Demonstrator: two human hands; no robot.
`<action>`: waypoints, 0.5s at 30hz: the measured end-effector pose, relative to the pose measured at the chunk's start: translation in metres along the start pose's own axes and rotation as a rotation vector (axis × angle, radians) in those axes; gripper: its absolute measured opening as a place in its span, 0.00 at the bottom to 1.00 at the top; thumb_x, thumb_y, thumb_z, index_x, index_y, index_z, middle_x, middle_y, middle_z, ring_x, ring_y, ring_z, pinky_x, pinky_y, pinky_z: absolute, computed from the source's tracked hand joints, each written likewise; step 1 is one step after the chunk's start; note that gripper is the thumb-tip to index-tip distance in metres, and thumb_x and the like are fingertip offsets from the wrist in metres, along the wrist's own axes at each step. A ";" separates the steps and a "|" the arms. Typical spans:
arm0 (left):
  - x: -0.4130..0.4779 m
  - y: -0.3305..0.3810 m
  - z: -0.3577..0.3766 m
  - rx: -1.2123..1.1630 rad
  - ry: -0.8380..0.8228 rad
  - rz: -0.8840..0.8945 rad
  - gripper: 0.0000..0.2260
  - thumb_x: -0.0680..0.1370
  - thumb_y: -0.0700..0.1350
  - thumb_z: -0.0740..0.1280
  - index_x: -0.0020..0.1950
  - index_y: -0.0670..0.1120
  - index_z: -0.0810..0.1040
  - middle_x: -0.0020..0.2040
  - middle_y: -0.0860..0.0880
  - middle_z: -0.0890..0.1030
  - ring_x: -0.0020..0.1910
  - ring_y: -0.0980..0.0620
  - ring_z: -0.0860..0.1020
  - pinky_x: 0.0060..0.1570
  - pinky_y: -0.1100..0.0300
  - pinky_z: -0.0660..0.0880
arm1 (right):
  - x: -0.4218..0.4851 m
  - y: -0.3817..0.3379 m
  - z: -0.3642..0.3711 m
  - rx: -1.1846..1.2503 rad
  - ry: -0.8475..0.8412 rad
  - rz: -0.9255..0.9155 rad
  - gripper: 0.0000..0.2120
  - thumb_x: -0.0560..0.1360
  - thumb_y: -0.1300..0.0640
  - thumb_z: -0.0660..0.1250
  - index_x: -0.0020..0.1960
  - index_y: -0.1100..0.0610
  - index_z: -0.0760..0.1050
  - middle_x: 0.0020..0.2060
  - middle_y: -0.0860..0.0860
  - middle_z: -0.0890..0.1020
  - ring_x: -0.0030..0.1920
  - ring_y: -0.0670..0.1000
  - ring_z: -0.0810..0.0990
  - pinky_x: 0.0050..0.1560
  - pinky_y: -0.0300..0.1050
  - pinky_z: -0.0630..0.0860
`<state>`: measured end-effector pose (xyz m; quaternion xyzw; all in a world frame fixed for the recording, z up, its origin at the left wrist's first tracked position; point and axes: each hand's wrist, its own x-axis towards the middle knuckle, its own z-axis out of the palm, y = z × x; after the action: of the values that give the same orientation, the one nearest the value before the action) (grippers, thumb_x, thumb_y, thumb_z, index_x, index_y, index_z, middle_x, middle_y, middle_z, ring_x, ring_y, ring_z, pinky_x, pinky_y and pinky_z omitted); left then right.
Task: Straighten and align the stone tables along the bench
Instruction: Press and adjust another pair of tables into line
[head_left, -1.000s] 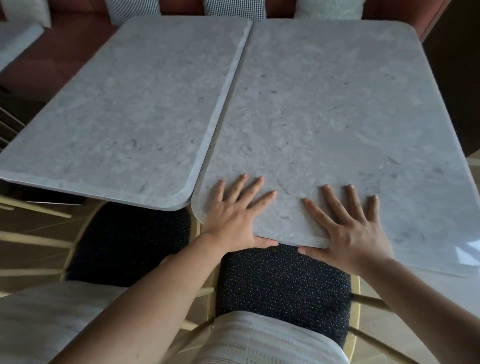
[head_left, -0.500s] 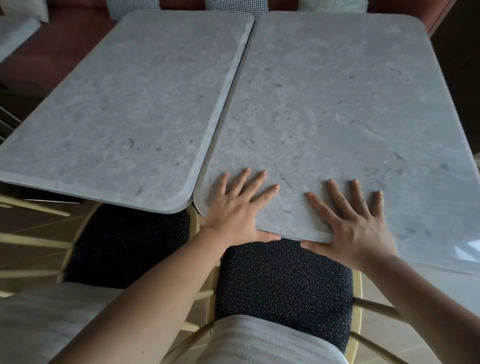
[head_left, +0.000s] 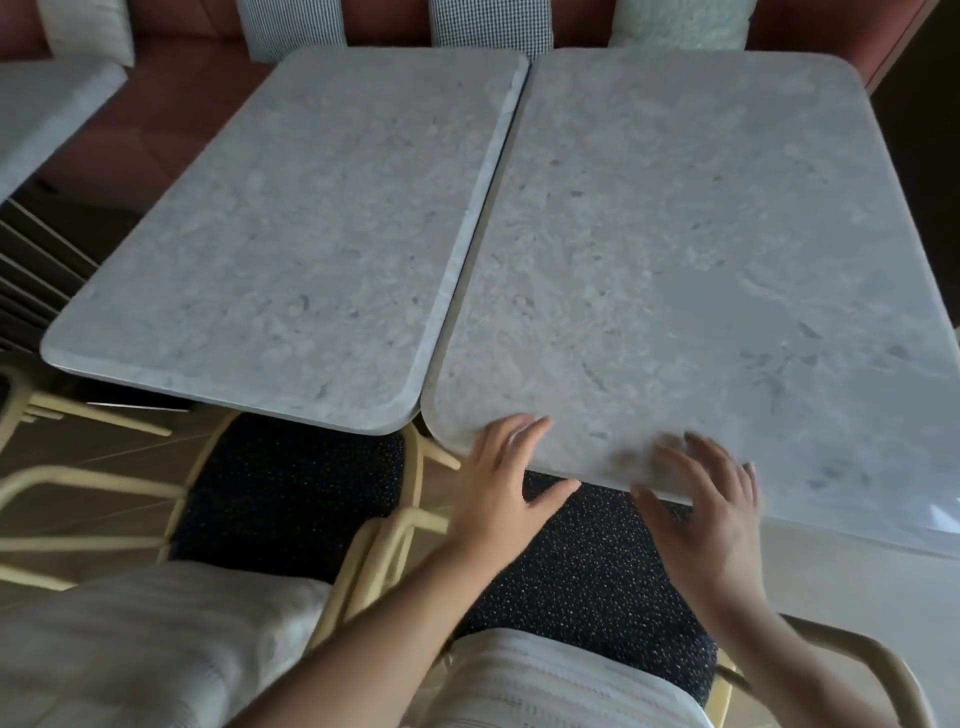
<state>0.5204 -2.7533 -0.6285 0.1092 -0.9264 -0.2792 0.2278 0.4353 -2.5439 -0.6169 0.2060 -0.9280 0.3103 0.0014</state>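
Note:
Two grey stone tables stand side by side, long sides nearly touching, far ends at a red bench (head_left: 171, 98). The left table (head_left: 291, 228) sits slightly further back than the right table (head_left: 675, 249); a thin gap between them widens a little toward me. My left hand (head_left: 501, 483) hovers at the right table's near edge by its left corner, fingers spread, thumb below the edge. My right hand (head_left: 711, 499) is blurred at the same edge, fingers apart and lifting off the top. Neither hand holds anything.
Two dark speckled chair seats with pale yellow frames sit below me, one under each table's near end (head_left: 291, 483) (head_left: 587, 571). Cushions (head_left: 488, 23) line the bench back. Another stone table's corner (head_left: 47, 109) shows at far left. A dark wall is on the right.
Both hands lay flat on the right table's near end; now they have slid back to its edge and are lifting. The camera has pulled back, and the right table's near end sits closer to the left one.

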 end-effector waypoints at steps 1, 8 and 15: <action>-0.007 0.005 -0.002 -0.136 0.077 -0.158 0.24 0.77 0.60 0.72 0.66 0.45 0.79 0.61 0.46 0.81 0.59 0.52 0.79 0.64 0.59 0.76 | -0.010 -0.009 0.002 0.143 0.066 0.060 0.20 0.76 0.42 0.73 0.60 0.55 0.84 0.62 0.57 0.82 0.67 0.62 0.78 0.70 0.61 0.71; 0.015 0.005 -0.018 -0.816 0.343 -1.111 0.15 0.80 0.51 0.76 0.50 0.45 0.71 0.46 0.46 0.77 0.44 0.48 0.80 0.41 0.63 0.82 | -0.002 -0.042 0.029 1.287 -0.118 1.218 0.31 0.77 0.34 0.67 0.62 0.61 0.74 0.54 0.61 0.82 0.54 0.62 0.84 0.54 0.59 0.82; 0.028 -0.034 -0.034 -1.386 0.203 -1.370 0.21 0.81 0.47 0.75 0.71 0.45 0.74 0.68 0.42 0.82 0.68 0.42 0.80 0.73 0.41 0.74 | 0.014 -0.050 0.058 1.650 0.175 1.152 0.17 0.86 0.47 0.65 0.65 0.60 0.74 0.64 0.63 0.81 0.57 0.60 0.84 0.71 0.61 0.75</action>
<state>0.5151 -2.8059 -0.6127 0.4888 -0.2692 -0.8226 0.1088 0.4485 -2.6187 -0.6331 -0.3604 -0.3785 0.8228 -0.2235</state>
